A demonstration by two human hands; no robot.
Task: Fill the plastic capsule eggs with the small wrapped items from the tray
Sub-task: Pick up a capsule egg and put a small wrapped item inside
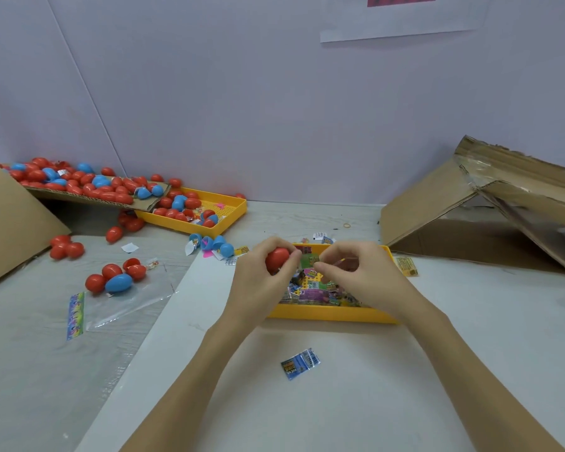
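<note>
The left hand [265, 272] is clasping a red capsule egg [277, 258] above the near yellow tray [327, 313], which is sitting toward the middle of the desk [356, 402]. The right hand [356, 272] is pinching a small wrapped item [310, 260] between thumb and fingertips and bringing it up against the egg's right side. Judging from this, the loading step is under way: the item is being fed into the capsule (whether the egg is open at that side is hidden by the fingers). The next move probably calls for pushing the wrapper fully inside, then closing the shell without trapping any foil in the seam.

The rest of the wrapped items [317, 293] are lying heaped in the tray just beneath both hands, so the supply is close. One blue packet [300, 363] is lying loose on the desk nearer the front edge, well apart from the tray.

Toward the left edge, loose eggs [111, 278] are resting on a clear plastic bag [124, 305], and many more are spilling from a cardboard flap [92, 197] into a second yellow tray [232, 213] at the far left corner. A cardboard box [470, 207] is taking up the far right corner. The front of the desk is offering open room for setting down a filled egg.
</note>
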